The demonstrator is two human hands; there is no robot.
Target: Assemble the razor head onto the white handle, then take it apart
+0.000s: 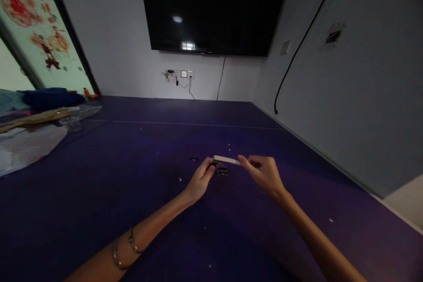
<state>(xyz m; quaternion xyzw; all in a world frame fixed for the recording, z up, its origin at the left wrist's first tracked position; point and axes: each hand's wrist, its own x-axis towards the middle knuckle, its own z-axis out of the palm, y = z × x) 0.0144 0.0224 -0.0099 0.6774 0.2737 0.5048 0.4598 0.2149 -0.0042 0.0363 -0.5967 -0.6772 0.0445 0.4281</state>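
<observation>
In the head view, my left hand (198, 181) is closed, with thumb and fingers pinched on a small dark thing. That thing looks like a small electronic part (222, 170), blackish with a couple of lighter edges; its exact kind is too small to make out. From the right, my right hand (264, 172) grips one end of a thin pale stick (226, 159), flat and rounded at its tip. The stick's far end lies over the fingers of my left hand and just above the dark part. A small black piece (194, 158) rests on the surface left of my hands.
The dark purple surface (132, 211) carries scattered white scraps. At far left lie a blue cloth bundle (53, 98), a cardboard piece (39, 118) and plastic bags (33, 145). A TV (214, 9) hangs on the wall above a socket strip (184, 74). A black cable (299, 46) hangs at right.
</observation>
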